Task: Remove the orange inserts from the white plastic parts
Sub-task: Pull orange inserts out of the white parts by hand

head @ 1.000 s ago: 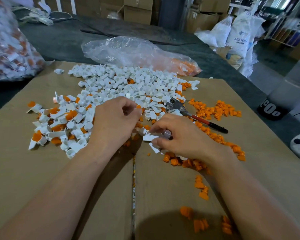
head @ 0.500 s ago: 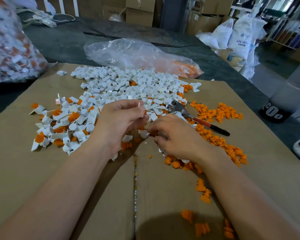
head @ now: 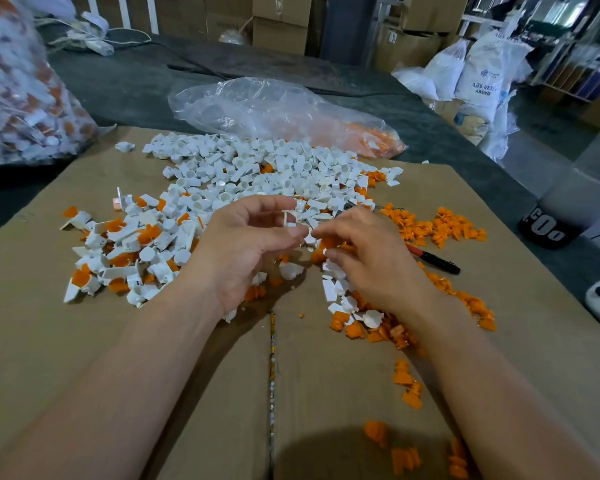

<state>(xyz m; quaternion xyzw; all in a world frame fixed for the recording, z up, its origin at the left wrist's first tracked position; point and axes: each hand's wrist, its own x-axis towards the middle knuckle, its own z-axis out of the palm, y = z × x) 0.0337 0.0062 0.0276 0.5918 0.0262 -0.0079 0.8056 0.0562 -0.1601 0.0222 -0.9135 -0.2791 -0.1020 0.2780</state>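
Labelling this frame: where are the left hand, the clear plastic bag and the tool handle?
left hand (head: 243,251): head view, its middle.
clear plastic bag (head: 257,109): head view, crumpled middle.
tool handle (head: 435,260): head view, black grip section.

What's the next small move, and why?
Probably close the right hand onto the white part and pull its insert. The left hand pinches that part above the pile, and the right fingertips sit just beside it; whether it holds an insert is hidden.
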